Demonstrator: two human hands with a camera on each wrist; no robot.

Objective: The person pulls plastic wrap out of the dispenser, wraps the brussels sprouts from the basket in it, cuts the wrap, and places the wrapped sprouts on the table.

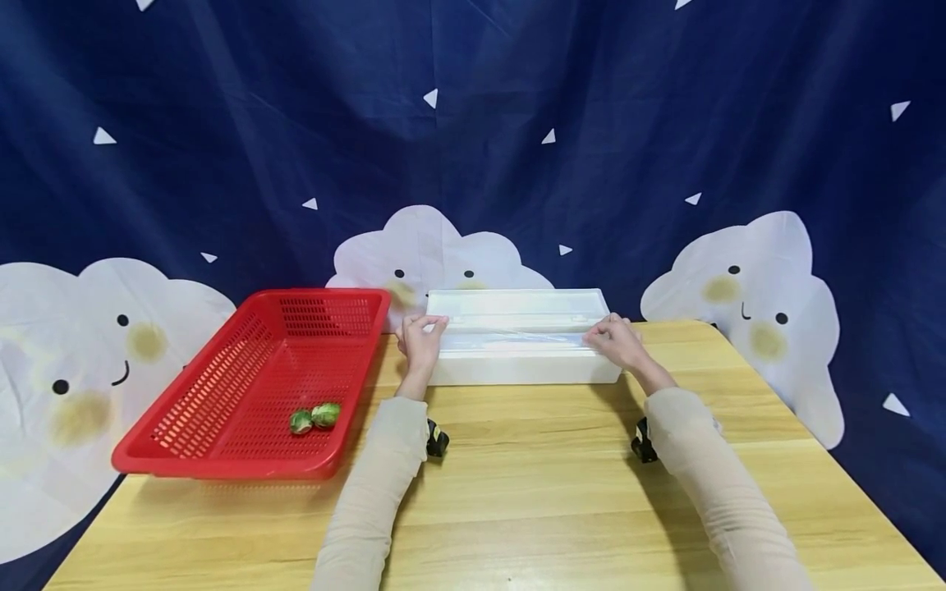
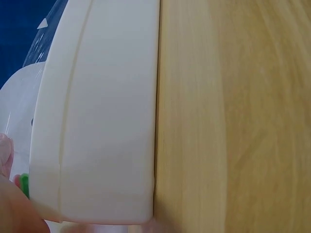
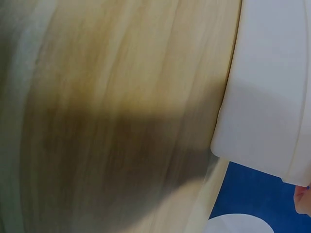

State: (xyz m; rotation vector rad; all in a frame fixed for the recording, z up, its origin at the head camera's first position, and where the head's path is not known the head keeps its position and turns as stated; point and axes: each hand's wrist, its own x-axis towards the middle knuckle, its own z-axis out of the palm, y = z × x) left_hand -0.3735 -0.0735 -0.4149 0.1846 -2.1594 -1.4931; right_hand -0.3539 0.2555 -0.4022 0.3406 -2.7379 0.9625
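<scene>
A long white cling film dispenser (image 1: 523,369) sits near the far edge of the table with its lid (image 1: 517,302) raised. Clear cling film (image 1: 510,338) stretches across its opening. At the left end, my left hand (image 1: 421,343) pinches the film between thumb and fingers. My right hand (image 1: 619,341) pinches the film at the opposite end. In the left wrist view, the film (image 2: 43,41) rises shiny behind the box, and part of the left hand (image 2: 17,208) shows at the corner. Only a fingertip of the right hand (image 3: 302,200) appears in the right wrist view.
A red perforated basket (image 1: 222,469) stands on the table to the left of the dispenser. Two cut-looking Brussels sprouts (image 1: 314,417) lie in its near right corner. The wooden table (image 1: 532,484) stretches toward me; a dark blue curtain (image 1: 488,164) hangs behind.
</scene>
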